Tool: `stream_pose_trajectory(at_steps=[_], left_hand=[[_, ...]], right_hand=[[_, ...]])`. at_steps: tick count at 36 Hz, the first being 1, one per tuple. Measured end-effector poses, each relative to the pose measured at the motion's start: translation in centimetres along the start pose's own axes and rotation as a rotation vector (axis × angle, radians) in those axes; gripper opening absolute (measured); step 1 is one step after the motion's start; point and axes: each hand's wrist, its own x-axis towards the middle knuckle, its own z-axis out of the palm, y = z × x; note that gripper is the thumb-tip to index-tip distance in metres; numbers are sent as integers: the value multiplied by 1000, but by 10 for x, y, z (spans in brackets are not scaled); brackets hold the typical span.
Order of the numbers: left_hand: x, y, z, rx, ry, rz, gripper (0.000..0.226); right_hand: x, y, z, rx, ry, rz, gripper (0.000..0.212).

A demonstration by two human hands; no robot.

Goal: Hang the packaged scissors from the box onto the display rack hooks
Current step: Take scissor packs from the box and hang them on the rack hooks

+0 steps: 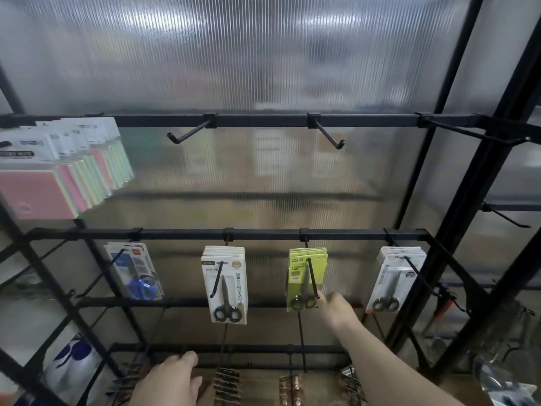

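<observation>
Four stacks of packaged scissors hang on the hooks of the middle rail (263, 234): blue-handled packs (137, 271), white-card packs (225, 284), green-card packs (306, 278) and white packs (395, 279) at the right. My right hand (336, 310) reaches up and its fingertips touch the lower right edge of the green-card packs, beside the hook tip. My left hand (172, 379) hovers low at the bottom, fingers relaxed and holding nothing. The box is out of view.
On the upper rail (263, 121) hang sticky-note packs (58, 168) at the left, and two bare hooks (190, 133) (329, 134) sit in the middle. Clip packs (227, 382) hang on the lowest row. Black frame posts (468, 215) stand at the right.
</observation>
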Motion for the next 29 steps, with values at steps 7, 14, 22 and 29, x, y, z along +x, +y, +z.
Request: stream_pose_trajectory(at_steps=[7, 14, 22, 29], left_hand=[[-1, -7, -2, 46, -35, 66, 37], [-4, -42, -11, 93, -66, 157, 39], [-24, -132, -17, 99, -71, 250, 34], [-36, -182, -39, 119, -26, 277, 41]], right_hand=[[-49, 32, 32, -266, -180, -13, 41], [-112, 20, 83, -376, -204, -67, 30], [-188, -30, 161, -457, -201, -68, 32], [-226, -71, 201, -557, -183, -154, 44]])
